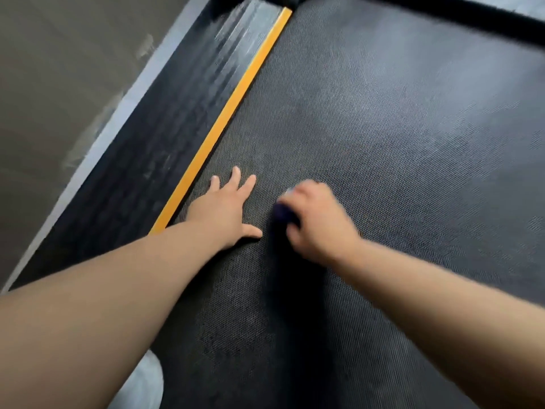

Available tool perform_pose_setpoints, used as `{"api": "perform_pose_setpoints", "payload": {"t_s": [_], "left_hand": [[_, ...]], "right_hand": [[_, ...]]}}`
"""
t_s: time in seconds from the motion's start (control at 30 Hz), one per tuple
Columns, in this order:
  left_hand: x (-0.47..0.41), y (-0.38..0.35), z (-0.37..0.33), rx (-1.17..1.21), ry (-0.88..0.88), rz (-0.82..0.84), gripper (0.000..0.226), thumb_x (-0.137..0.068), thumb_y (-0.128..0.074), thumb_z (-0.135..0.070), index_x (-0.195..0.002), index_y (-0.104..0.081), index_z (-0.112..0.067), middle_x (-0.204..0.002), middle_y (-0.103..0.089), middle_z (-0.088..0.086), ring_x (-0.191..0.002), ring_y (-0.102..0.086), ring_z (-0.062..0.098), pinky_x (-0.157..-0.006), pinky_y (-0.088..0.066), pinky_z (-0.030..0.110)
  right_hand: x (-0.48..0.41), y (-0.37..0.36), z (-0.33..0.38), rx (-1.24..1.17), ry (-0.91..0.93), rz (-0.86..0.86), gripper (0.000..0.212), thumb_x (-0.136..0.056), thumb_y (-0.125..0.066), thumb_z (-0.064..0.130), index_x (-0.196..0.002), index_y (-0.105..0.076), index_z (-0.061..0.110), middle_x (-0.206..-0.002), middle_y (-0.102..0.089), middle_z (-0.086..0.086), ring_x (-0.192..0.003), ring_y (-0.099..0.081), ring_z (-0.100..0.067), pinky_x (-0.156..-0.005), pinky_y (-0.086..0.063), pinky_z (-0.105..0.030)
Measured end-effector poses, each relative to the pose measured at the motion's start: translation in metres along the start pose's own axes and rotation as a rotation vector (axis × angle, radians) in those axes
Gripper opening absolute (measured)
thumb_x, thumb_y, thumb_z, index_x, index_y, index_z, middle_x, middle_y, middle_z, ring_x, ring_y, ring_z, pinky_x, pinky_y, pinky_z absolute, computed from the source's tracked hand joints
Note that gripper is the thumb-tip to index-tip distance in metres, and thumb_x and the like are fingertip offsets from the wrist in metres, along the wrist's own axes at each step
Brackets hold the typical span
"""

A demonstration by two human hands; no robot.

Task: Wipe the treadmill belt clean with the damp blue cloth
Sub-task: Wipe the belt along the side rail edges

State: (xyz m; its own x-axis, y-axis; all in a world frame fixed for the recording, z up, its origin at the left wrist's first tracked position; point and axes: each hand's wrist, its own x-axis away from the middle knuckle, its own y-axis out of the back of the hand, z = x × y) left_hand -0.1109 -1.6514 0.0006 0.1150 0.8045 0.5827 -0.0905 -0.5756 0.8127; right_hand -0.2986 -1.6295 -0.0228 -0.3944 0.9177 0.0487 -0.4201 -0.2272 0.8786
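The black textured treadmill belt (383, 128) fills most of the view. My right hand (317, 221) is curled over a dark blue cloth (281, 212) and holds it down on the belt near the middle; most of the cloth is hidden under the fingers and the hand is motion-blurred. My left hand (225, 206) lies flat on the belt just left of it, fingers spread, close to the belt's left edge.
A yellow strip (233, 116) runs along the belt's left edge, with a black ribbed side rail (165, 137) beyond it and a grey floor (59, 84) further left. A black frame bar (460, 19) crosses the top right. Something white (144, 382) shows at the bottom left.
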Motion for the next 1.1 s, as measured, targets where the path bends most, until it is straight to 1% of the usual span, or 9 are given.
{"api": "perform_pose_setpoints", "payload": {"t_s": [0.1,0.27,0.37,0.47,0.57,0.67,0.83,0.9,1.1], "left_hand": [[0.001,-0.004,0.001,0.052,-0.005,-0.02,0.105,-0.075,-0.059,-0.068,-0.148,0.01,-0.036,-0.157,0.016,-0.009,-0.146,0.005,0.028,-0.101,-0.04,0.05],[0.015,0.002,-0.007,0.32,0.046,-0.032,0.113,-0.077,-0.069,-0.054,-0.146,0.018,-0.035,-0.16,0.004,-0.006,-0.146,-0.003,0.028,-0.109,-0.026,0.053],[0.018,0.01,-0.034,0.439,0.023,-0.2,0.101,-0.081,-0.061,-0.052,-0.146,0.016,-0.038,-0.159,-0.007,-0.001,-0.145,-0.015,0.027,-0.11,-0.028,0.051],[0.008,0.0,-0.067,0.443,-0.182,-0.401,0.08,-0.085,-0.049,-0.058,-0.148,-0.004,-0.042,-0.159,-0.007,0.0,-0.146,-0.007,0.028,-0.113,-0.02,0.05],[-0.011,-0.025,-0.074,0.22,-0.459,-0.582,0.045,-0.085,-0.049,-0.05,-0.126,-0.057,-0.035,-0.144,-0.045,0.004,-0.131,-0.039,0.035,-0.102,-0.036,0.054],[-0.038,-0.034,-0.041,0.09,-0.619,-0.721,0.023,-0.084,-0.053,-0.03,-0.095,-0.072,-0.024,-0.113,-0.065,0.006,-0.1,-0.06,0.036,-0.081,-0.049,0.048],[-0.046,-0.024,0.012,0.226,0.05,-0.755,0.029,-0.089,-0.043,-0.027,-0.108,-0.062,-0.015,-0.123,-0.053,0.013,-0.105,-0.049,0.04,-0.091,-0.037,0.044],[-0.03,-0.035,-0.019,0.251,0.087,-0.741,0.035,-0.086,-0.037,-0.032,-0.109,-0.059,-0.016,-0.122,-0.051,0.012,-0.105,-0.049,0.038,-0.091,-0.033,0.044],[-0.026,-0.051,-0.031,0.1,-0.704,-0.726,0.019,-0.09,-0.054,-0.034,-0.106,-0.06,-0.024,-0.115,-0.064,0.01,-0.097,-0.058,0.034,-0.082,-0.048,0.046]], "right_hand": [[0.015,-0.005,-0.004,-0.013,0.284,0.188,0.044,-0.071,-0.06,0.024,-0.115,-0.061,0.022,-0.116,-0.058,-0.003,-0.097,-0.054,-0.027,-0.09,-0.045,-0.038],[-0.017,0.027,-0.017,-0.153,-0.104,0.027,0.079,-0.075,-0.07,0.024,-0.145,-0.033,0.019,-0.139,-0.047,-0.006,-0.128,-0.043,-0.024,-0.106,-0.028,-0.024],[0.01,0.042,-0.013,-0.202,-0.072,0.064,0.078,-0.075,-0.054,0.033,-0.147,-0.03,0.014,-0.147,-0.039,-0.004,-0.133,-0.038,-0.015,-0.111,-0.028,-0.024],[0.035,0.046,-0.042,-0.116,-0.259,-0.151,0.062,-0.077,-0.042,0.029,-0.136,-0.047,0.011,-0.145,-0.043,-0.007,-0.136,-0.035,-0.02,-0.115,-0.019,-0.026],[0.04,0.024,-0.06,-0.026,-0.351,-0.22,0.055,-0.082,-0.043,0.028,-0.132,-0.051,0.009,-0.146,-0.04,-0.014,-0.139,-0.03,-0.028,-0.115,-0.015,-0.031],[0.037,0.003,-0.061,0.065,-0.326,-0.221,0.053,-0.081,-0.044,0.032,-0.129,-0.054,0.011,-0.146,-0.039,-0.017,-0.14,-0.029,-0.033,-0.117,-0.016,-0.044],[0.035,-0.003,-0.059,0.107,-0.362,-0.255,0.054,-0.081,-0.039,0.035,-0.126,-0.055,0.012,-0.145,-0.041,-0.016,-0.139,-0.03,-0.034,-0.116,-0.018,-0.047],[0.034,-0.003,-0.059,0.13,-0.367,-0.244,0.053,-0.081,-0.039,0.034,-0.125,-0.056,0.011,-0.144,-0.042,-0.017,-0.138,-0.031,-0.035,-0.115,-0.02,-0.047],[0.033,-0.001,-0.056,0.156,-0.359,-0.242,0.051,-0.08,-0.041,0.033,-0.123,-0.057,0.01,-0.142,-0.044,-0.018,-0.136,-0.034,-0.035,-0.113,-0.023,-0.047]]}}
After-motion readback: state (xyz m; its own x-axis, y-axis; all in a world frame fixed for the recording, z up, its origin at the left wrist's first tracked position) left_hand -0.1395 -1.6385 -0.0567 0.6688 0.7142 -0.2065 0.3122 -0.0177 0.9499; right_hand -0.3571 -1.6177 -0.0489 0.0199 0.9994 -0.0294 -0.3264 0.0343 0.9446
